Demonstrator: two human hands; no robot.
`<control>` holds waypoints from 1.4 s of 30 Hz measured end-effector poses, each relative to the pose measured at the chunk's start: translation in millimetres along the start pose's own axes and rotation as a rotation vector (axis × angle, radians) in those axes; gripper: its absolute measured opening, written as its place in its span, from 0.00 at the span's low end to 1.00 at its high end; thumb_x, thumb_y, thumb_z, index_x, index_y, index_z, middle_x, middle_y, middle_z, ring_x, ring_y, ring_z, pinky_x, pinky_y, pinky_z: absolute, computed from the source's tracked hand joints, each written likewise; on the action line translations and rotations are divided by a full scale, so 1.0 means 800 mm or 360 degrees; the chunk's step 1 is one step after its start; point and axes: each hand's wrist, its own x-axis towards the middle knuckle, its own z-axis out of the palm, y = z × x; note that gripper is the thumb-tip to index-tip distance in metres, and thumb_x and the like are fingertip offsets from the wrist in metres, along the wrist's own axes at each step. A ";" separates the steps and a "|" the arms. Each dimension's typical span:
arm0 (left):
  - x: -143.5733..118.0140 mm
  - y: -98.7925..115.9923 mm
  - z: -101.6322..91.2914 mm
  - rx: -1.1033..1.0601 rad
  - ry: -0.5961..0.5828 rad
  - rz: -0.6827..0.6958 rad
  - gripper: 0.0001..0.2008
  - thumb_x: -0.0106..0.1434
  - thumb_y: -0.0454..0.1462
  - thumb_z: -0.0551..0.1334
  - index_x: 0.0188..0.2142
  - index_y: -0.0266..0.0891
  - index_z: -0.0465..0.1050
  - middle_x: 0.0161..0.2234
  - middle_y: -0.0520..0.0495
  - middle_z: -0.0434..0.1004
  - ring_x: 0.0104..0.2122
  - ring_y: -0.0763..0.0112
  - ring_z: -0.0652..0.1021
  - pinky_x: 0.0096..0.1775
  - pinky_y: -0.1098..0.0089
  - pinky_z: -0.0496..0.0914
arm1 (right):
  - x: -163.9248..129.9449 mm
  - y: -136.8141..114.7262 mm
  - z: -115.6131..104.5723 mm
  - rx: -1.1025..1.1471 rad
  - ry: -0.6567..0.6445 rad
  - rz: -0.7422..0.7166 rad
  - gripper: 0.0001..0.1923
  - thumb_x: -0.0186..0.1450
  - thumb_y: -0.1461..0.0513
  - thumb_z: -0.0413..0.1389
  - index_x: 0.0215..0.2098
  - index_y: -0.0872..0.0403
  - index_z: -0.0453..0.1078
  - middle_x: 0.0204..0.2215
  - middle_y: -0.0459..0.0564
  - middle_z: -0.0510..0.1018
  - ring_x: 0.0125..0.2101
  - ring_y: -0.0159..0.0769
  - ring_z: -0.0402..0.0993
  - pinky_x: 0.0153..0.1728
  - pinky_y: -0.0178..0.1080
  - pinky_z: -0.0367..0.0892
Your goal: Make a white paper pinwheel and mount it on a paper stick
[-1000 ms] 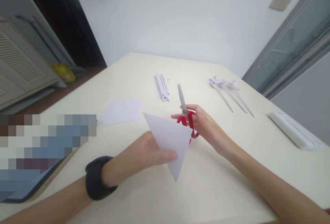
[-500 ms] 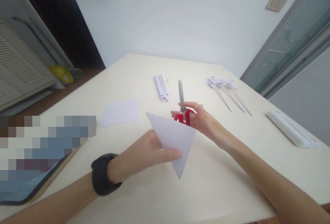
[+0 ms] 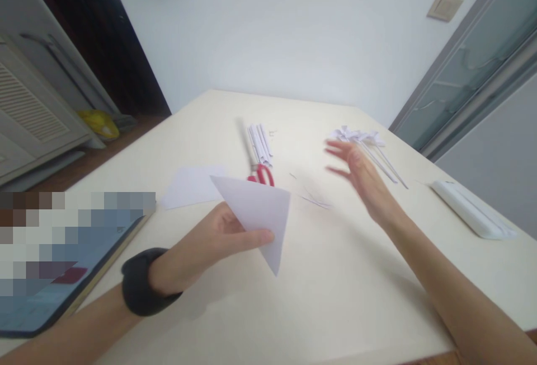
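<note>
My left hand [image 3: 220, 239] pinches a white paper triangle [image 3: 258, 214] folded to a point, held just above the cream table [image 3: 335, 275]. Red-handled scissors [image 3: 257, 166] lie on the table behind the triangle, partly hidden by it, with the blades pointing away. My right hand [image 3: 356, 172] is blurred, fingers spread and empty, above the table to the right of the scissors, close to a group of white paper pinwheels on sticks [image 3: 369, 146]. Thin paper slivers [image 3: 312, 197] lie between the scissors and my right hand.
A bundle of rolled white paper sticks [image 3: 260, 144] lies behind the scissors. A flat white sheet [image 3: 191, 186] rests left of them. A tablet [image 3: 62, 258] sits at the left table edge. A long white object [image 3: 472, 216] lies at the right edge.
My right hand has let go of the scissors, which now lie on the table further left, and has swung right with fingers spread. The triangle and my left hand shifted slightly left.
</note>
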 end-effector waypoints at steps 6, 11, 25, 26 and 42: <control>0.001 -0.009 -0.009 -0.0039 0.0058 -0.0057 0.08 0.54 0.34 0.64 0.35 0.45 0.74 0.35 0.51 0.78 0.36 0.67 0.76 0.37 0.72 0.71 | 0.008 0.004 -0.023 -0.0150 0.0060 -0.0192 0.11 0.63 0.59 0.49 0.44 0.49 0.63 0.40 0.49 0.72 0.38 0.35 0.71 0.42 0.42 0.65; -0.005 -0.015 0.006 -0.0021 -0.0018 -0.0124 0.10 0.48 0.35 0.67 0.33 0.44 0.74 0.30 0.51 0.77 0.30 0.67 0.76 0.32 0.72 0.70 | -0.014 0.020 0.034 -0.0459 -0.0382 -0.0116 0.13 0.62 0.64 0.50 0.45 0.51 0.62 0.45 0.51 0.70 0.41 0.35 0.69 0.38 0.39 0.67; -0.015 -0.003 0.021 0.0393 -0.0677 -0.0281 0.09 0.51 0.36 0.64 0.35 0.44 0.73 0.33 0.52 0.78 0.33 0.67 0.76 0.34 0.72 0.69 | -0.031 0.033 0.062 -0.1183 -0.0647 -0.0281 0.08 0.59 0.70 0.45 0.30 0.54 0.63 0.24 0.44 0.71 0.23 0.28 0.64 0.25 0.31 0.55; -0.014 -0.002 0.022 0.0381 -0.0650 -0.0269 0.09 0.52 0.36 0.64 0.35 0.43 0.73 0.33 0.52 0.78 0.34 0.66 0.76 0.34 0.72 0.69 | -0.031 0.034 0.061 -0.1266 -0.0627 -0.0307 0.08 0.58 0.70 0.45 0.29 0.53 0.63 0.23 0.44 0.70 0.23 0.28 0.63 0.24 0.31 0.54; -0.013 -0.001 0.022 0.0765 -0.0424 -0.0148 0.10 0.52 0.38 0.64 0.35 0.40 0.72 0.34 0.51 0.77 0.35 0.64 0.76 0.37 0.69 0.69 | -0.029 0.045 0.055 -0.1592 -0.0450 -0.0467 0.09 0.47 0.73 0.43 0.23 0.53 0.54 0.19 0.42 0.64 0.20 0.28 0.56 0.22 0.31 0.47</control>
